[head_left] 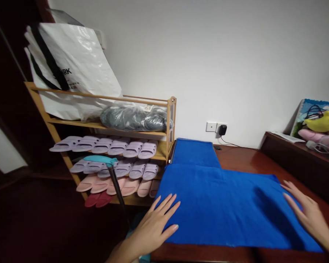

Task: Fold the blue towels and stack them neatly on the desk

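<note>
A blue towel (222, 208) lies spread over a reddish-brown wooden table (241, 157), with slight ripples across it. On its left edge rests my left hand (160, 221), fingers apart and nothing held. My right hand (304, 204) is over the towel's right edge, fingers stretched out and also holding nothing; it casts a shadow on the cloth. Behind, partly under the spread towel's far edge, is a second blue cloth piece (194, 151), lying flat near the wall.
A wooden shoe rack (168, 128) with rows of slippers (123, 146) stands at left, topped by a white bag (79, 62). A handle with a turquoise top (101, 159) leans before it. A black plug (222, 129) trails its cord along the wall. Plush toys (323, 122) sit at right.
</note>
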### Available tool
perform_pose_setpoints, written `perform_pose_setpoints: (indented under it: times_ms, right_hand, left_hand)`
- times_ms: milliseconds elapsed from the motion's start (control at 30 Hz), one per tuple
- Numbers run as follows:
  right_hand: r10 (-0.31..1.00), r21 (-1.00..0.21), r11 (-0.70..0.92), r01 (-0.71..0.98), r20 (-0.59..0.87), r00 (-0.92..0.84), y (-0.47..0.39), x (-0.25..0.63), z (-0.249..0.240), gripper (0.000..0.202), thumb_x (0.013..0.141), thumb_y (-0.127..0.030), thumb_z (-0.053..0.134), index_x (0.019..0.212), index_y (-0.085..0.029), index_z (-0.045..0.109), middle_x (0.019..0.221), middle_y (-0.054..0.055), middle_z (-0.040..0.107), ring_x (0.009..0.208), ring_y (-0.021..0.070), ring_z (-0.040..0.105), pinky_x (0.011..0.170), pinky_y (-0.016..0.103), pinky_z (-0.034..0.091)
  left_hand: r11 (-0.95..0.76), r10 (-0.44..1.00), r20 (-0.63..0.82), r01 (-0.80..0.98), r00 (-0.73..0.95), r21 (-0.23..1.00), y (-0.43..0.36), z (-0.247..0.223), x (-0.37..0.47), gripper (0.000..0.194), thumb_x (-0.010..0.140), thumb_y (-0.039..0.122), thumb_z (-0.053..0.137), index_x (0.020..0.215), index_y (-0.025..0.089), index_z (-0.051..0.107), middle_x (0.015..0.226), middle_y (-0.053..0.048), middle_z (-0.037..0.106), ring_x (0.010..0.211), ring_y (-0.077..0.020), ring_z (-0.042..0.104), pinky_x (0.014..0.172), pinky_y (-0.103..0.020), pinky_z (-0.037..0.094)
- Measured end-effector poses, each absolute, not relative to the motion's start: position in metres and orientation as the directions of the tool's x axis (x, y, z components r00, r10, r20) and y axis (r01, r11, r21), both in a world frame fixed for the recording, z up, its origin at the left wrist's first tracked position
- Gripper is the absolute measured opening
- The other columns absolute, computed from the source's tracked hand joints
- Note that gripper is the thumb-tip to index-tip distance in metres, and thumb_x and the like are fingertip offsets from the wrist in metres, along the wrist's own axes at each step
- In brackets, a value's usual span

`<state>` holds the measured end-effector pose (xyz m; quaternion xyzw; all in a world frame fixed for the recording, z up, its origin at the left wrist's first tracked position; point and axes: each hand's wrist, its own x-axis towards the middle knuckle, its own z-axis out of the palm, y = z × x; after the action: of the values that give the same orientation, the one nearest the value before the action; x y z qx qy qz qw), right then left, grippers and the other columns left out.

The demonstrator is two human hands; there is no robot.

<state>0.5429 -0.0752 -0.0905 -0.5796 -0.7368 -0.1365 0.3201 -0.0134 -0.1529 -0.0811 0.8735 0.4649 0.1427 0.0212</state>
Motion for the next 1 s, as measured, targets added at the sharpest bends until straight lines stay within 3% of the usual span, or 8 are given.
perform_pose_setpoints:
  times_ms: [100, 200, 433, 600, 767, 1000]
  right_hand:
    - [0.877, -0.24, 0.383, 0.892, 0.397, -0.27, -0.039, 0.454, -0.075, 0.055, 0.089, -0.058, 0.034, 0.128, -0.025, 0.054, 0.139, 0.005, 0.049, 0.13, 0.0237, 0.043, 0.107, 0.041, 0.036]
    - [0.912, -0.227, 0.399, 0.888, 0.195, -0.36, -0.002, 0.381, -0.077, 0.067, 0.085, -0.067, 0.034, 0.136, -0.025, 0.048, 0.147, 0.007, 0.038, 0.133, 0.0252, 0.04, 0.108, 0.044, 0.033]
    - [0.916, -0.241, 0.377, 0.894, 0.24, -0.322, 0.044, 0.321, -0.108, 0.076, 0.087, -0.068, 0.026, 0.143, -0.018, 0.037, 0.151, 0.01, 0.031, 0.139, 0.0241, 0.028, 0.112, 0.041, 0.027]
    - [0.916, -0.259, 0.39, 0.884, 0.206, -0.344, 0.045, 0.321, -0.117, 0.079, 0.084, -0.071, 0.029, 0.147, -0.023, 0.029, 0.155, 0.006, 0.021, 0.142, 0.0227, 0.019, 0.114, 0.043, 0.024]
    - [0.952, -0.277, 0.277, 0.92, 0.211, -0.223, 0.034, 0.321, -0.108, 0.078, 0.088, -0.068, 0.019, 0.15, -0.021, 0.018, 0.157, 0.009, 0.008, 0.144, 0.023, 0.01, 0.114, 0.048, 0.018]
    - [0.958, -0.194, 0.285, 0.939, 0.082, -0.274, 0.0, 0.319, -0.115, 0.076, 0.086, -0.071, 0.021, 0.149, -0.029, 0.021, 0.156, 0.005, 0.012, 0.143, 0.0236, 0.009, 0.114, 0.05, 0.016]
  left_hand:
    - [-0.563, 0.824, 0.206, 0.805, 0.528, 0.189, -0.153, -0.081, -0.012, 0.057, 0.098, 0.044, 0.041, 0.148, 0.036, 0.017, 0.154, -0.002, 0.022, 0.139, -0.0281, 0.026, 0.111, -0.052, 0.026]
    - [-0.555, 0.83, 0.187, 0.807, 0.525, 0.202, -0.153, -0.079, -0.011, 0.056, 0.098, 0.045, 0.039, 0.149, 0.035, 0.017, 0.154, -0.002, 0.02, 0.14, -0.0282, 0.024, 0.111, -0.053, 0.025]
    - [-0.571, 0.817, 0.229, 0.794, 0.528, 0.208, -0.157, -0.078, -0.013, 0.057, 0.097, 0.044, 0.041, 0.149, 0.035, 0.018, 0.154, -0.002, 0.022, 0.14, -0.0277, 0.025, 0.112, -0.053, 0.024]
    - [-0.575, 0.814, 0.232, 0.794, 0.532, 0.197, -0.156, -0.082, -0.014, 0.058, 0.097, 0.045, 0.041, 0.149, 0.033, 0.018, 0.154, -0.003, 0.022, 0.14, -0.0282, 0.025, 0.112, -0.054, 0.025]
    - [-0.576, 0.812, 0.23, 0.799, 0.536, 0.174, -0.154, -0.085, -0.014, 0.058, 0.098, 0.046, 0.038, 0.15, 0.033, 0.015, 0.154, -0.003, 0.021, 0.14, -0.0281, 0.025, 0.111, -0.054, 0.025]
    - [-0.585, 0.801, 0.27, 0.794, 0.534, 0.166, -0.152, -0.089, -0.016, 0.06, 0.097, 0.047, 0.039, 0.15, 0.033, 0.014, 0.154, -0.002, 0.024, 0.139, -0.0282, 0.028, 0.111, -0.052, 0.027]
